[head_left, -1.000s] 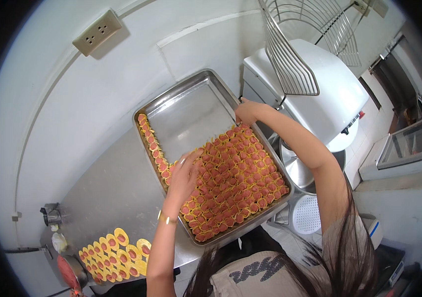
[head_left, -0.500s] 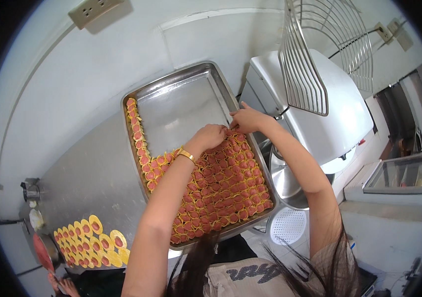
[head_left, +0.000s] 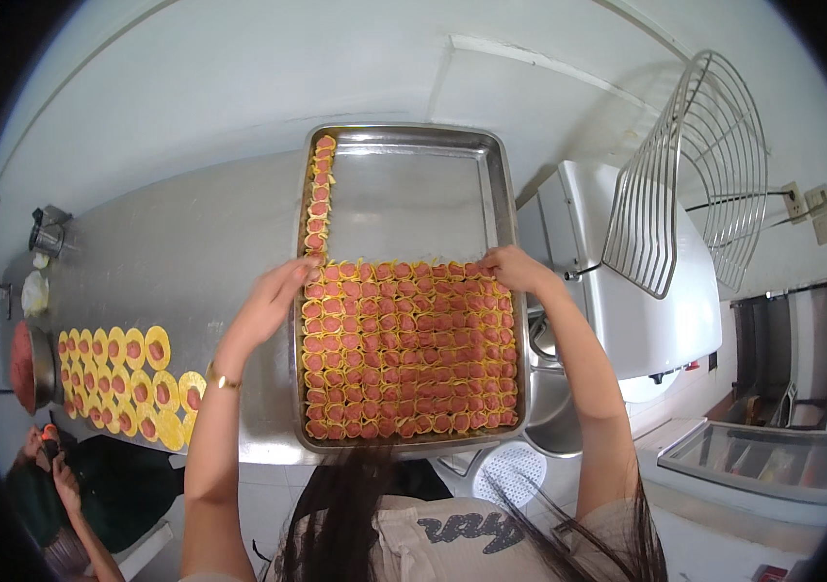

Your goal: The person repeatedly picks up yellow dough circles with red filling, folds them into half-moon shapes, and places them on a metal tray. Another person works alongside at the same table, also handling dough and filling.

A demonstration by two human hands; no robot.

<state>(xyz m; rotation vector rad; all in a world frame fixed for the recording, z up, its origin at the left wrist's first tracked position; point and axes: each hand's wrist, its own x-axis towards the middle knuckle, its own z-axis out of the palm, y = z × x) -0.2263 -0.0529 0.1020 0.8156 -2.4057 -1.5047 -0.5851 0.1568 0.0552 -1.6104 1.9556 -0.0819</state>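
A deep metal tray (head_left: 413, 175) holds a tight block of small open-topped dumplings (head_left: 408, 349), pink filling in yellow wrappers. One single column of dumplings (head_left: 319, 199) runs up the tray's left wall. My left hand (head_left: 277, 296) reaches over that wall, its fingers stretched out and their tips touching dumplings where the column meets the block. At the block's far right corner, my right hand (head_left: 518, 269) has its fingers bent together against the end dumpling. Its fingertips are partly hidden, so how firmly they grip does not show.
Flat yellow wrappers (head_left: 122, 383) topped with filling lie left on the steel table (head_left: 190, 242), beside a bowl of pink filling (head_left: 30, 364). Another person's hand (head_left: 66, 480) is at lower left. A white appliance (head_left: 656, 320) and wire rack (head_left: 656, 213) stand right.
My left hand has moved from the block's far right part to its far left corner. My right hand has come slightly nearer, staying at the right corner. The view has turned and shifted.
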